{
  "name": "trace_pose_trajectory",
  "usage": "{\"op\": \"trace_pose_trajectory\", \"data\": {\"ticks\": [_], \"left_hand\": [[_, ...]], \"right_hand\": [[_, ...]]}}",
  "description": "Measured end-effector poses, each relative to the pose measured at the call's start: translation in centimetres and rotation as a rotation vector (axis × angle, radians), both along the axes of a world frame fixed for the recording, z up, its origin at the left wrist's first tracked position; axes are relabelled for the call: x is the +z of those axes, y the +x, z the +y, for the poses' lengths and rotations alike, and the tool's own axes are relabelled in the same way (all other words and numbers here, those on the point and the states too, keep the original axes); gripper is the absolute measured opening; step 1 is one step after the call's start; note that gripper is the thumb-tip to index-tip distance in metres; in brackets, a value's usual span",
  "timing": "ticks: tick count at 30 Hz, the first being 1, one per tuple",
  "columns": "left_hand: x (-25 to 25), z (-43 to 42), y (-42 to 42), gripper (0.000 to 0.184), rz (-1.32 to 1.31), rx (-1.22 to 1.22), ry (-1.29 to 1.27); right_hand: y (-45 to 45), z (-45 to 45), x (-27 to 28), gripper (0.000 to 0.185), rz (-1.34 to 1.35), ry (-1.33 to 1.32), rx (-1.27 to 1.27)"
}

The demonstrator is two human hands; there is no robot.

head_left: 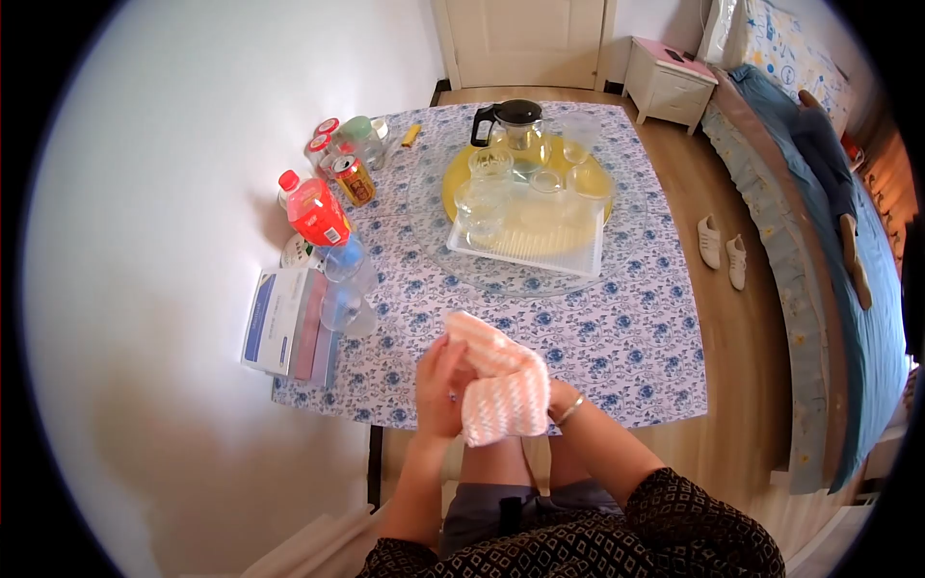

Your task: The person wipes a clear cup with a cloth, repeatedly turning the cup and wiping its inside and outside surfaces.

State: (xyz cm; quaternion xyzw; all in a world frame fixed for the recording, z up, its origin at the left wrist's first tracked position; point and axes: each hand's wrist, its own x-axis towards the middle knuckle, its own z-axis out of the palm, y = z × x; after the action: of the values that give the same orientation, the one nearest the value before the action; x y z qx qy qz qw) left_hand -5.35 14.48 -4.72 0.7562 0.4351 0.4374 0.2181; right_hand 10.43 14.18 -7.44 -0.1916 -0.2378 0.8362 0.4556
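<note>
A pink-and-white striped cloth (506, 380) is held up in front of my body, just off the near edge of the table. My left hand (441, 390) curls its fingers against the cloth's left side. From the right, my right hand (561, 399) grips the cloth, which covers most of its fingers. Whether anything is wrapped inside the cloth cannot be seen.
On the flowered tablecloth (405, 385), a white ribbed tray (540, 246) and a yellow round tray (455, 183) hold glassware and a black-lidded jug (520, 116). Along the left stand a red-labelled bottle (318, 212), a can (353, 181), jars, clear cups (347, 310) and boxes (279, 323).
</note>
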Motion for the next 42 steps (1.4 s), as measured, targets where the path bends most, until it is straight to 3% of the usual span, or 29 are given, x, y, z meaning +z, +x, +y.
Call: {"op": "trace_pose_trajectory", "data": {"ticks": [3, 4, 5, 7, 8, 10, 11, 13, 16, 20, 22, 24, 27, 30, 32, 34, 35, 37, 39, 41, 42], "left_hand": [[0.0, -1.0, 2.4, 0.048, -0.030, -0.161, -0.063], [0.0, -1.3, 3.1, 0.050, -0.044, -0.238, -0.101], [0.1, -1.2, 3.8, 0.050, -0.044, -0.246, -0.100], [0.8, 0.3, 5.5, 0.046, -0.145, -0.383, -0.143], [1.4, 1.1, 6.4, 0.039, -0.161, -0.359, -0.136], [1.8, 3.3, 8.0, 0.036, -0.147, -0.325, -0.127], [2.0, 4.3, 8.8, 0.033, -0.134, -0.291, -0.121], [2.5, 6.0, 10.7, 0.029, -0.158, -0.276, -0.126], [1.9, 8.2, 13.2, 0.031, -0.135, -0.264, -0.183], [-0.3, 11.5, 16.7, 0.049, -0.028, -0.152, 0.013], [-1.0, 13.2, 18.2, 0.056, -0.020, -0.060, 0.033], [-1.1, 14.8, 19.3, 0.070, -0.010, 0.055, -0.096], [-0.5, 15.7, 20.4, 0.071, -0.079, 0.091, -0.046], [0.6, 15.3, 20.9, 0.061, -0.041, 0.197, 0.121], [1.3, 14.0, 21.1, 0.057, -0.063, 0.195, 0.072], [1.1, 13.3, 21.7, 0.052, -0.077, 0.191, 0.015], [0.8, 13.0, 22.1, 0.049, -0.125, 0.137, -0.021], [0.1, 12.7, 22.5, 0.045, -0.172, 0.083, -0.062], [-0.9, 13.1, 23.0, 0.045, -0.157, 0.022, 0.038], [-1.3, 13.2, 23.3, 0.048, -0.164, 0.009, 0.027], [-1.2, 13.2, 23.4, 0.049, -0.183, -0.021, 0.023]], "right_hand": [[3.1, -2.6, -1.9, 0.039, 0.220, -0.198, -0.066], [4.4, -3.8, 0.8, 0.041, -0.561, 0.319, -0.157], [4.7, -4.0, 1.2, 0.040, 0.311, 0.063, -0.145], [6.3, -5.2, 2.8, 0.040, -0.194, 0.049, -0.356], [7.7, -5.2, 2.3, 0.040, -0.193, 0.053, -0.358], [11.4, -5.4, 0.7, 0.037, 0.143, 0.009, -0.348], [12.5, -5.4, 0.8, 0.037, 0.147, 0.010, -0.351], [14.5, -5.2, 1.4, 0.033, -0.264, 0.129, -0.619], [16.9, -5.1, 1.6, 0.030, -0.304, 0.047, -0.720], [17.4, -4.0, 2.9, 0.031, -0.376, 0.067, -0.836], [17.8, -2.5, 3.6, 0.031, -0.576, 0.224, -0.950], [18.9, -0.5, 4.2, 0.032, -0.606, 0.261, -0.920], [20.0, 3.0, 5.4, 0.036, -0.728, 0.377, -0.901], [20.7, 6.3, 6.1, 0.043, -0.814, 0.421, -0.869], [20.9, 7.7, 6.8, 0.048, -0.807, 0.387, -0.824], [21.0, 8.4, 7.7, 0.052, -1.591, 0.859, -0.972], [20.8, 8.7, 8.2, 0.052, -1.589, 0.851, -0.967], [20.6, 9.3, 9.4, 0.052, -1.991, 1.047, -0.895], [20.4, 9.7, 10.0, 0.043, -2.042, 1.121, -0.871], [20.2, 10.1, 10.3, 0.039, -2.197, 1.175, -0.683], [20.1, 10.8, 10.0, 0.021, -2.206, 1.230, -0.779]]}}
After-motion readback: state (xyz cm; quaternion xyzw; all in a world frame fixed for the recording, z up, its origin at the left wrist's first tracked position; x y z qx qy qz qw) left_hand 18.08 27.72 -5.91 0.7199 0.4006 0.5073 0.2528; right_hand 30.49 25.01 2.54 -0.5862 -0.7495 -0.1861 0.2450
